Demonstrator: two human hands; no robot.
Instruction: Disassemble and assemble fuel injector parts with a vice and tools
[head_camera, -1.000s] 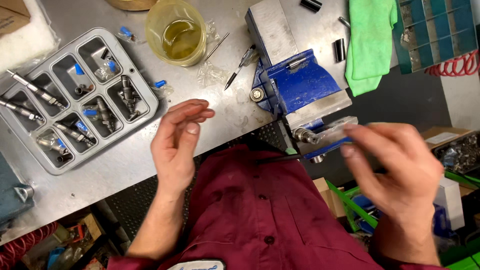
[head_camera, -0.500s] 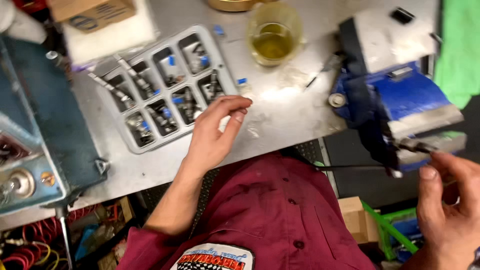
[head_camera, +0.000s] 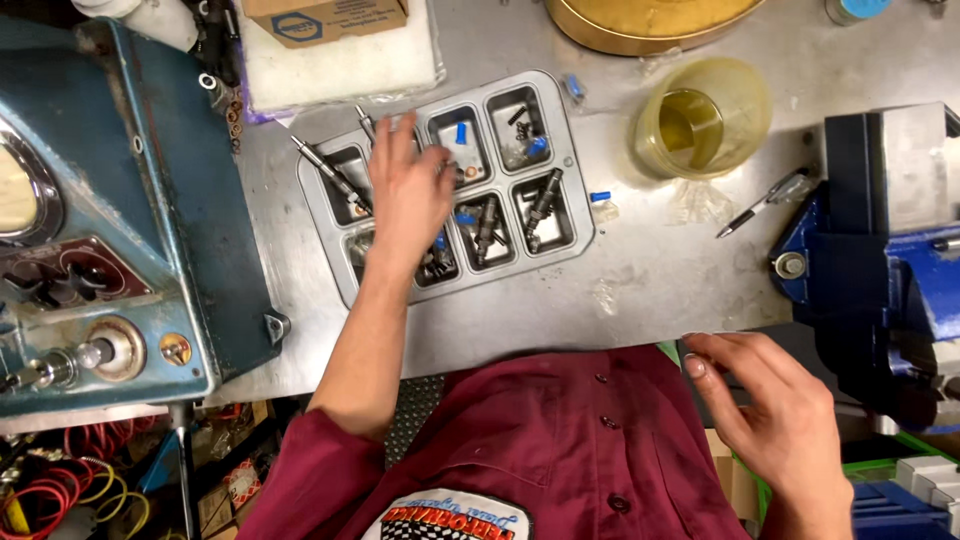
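Nearest to the camera, the right hand (head_camera: 775, 420) hovers at the front edge of the grey metal bench (head_camera: 650, 290), with the fingers spread loose and holding nothing; it is well apart from the parts, beside the blue bench vise (head_camera: 880, 270) at the right. Further in, the left hand (head_camera: 410, 195) lies flat over the grey metal tray with several compartments (head_camera: 575, 200), palm down, the fingers reaching into the far left compartments; I cannot tell whether the fingertips already pinch something, because the back of the hand hides them. The things of interest are the dark slim fuel injectors with blue caps (head_camera: 540, 205), which lie one in each compartment, some upright against the wall, some tilted; two long thin ones (head_camera: 325, 170) stick out over the left rim of the tray. In my judgement, to pick one well, the hand should take the injector by its middle body and not by the small blue cap, lift it straight up so it does not catch the divider, and keep the sleeve away from the neighbours. Beyond the tray stands a yellowish translucent plastic cup with liquid (head_camera: 700, 120), near enough to be knocked; a black pen-like tool (head_camera: 765, 200) lies just beside it; at the far left is the blue metal machine housing (head_camera: 130, 200).
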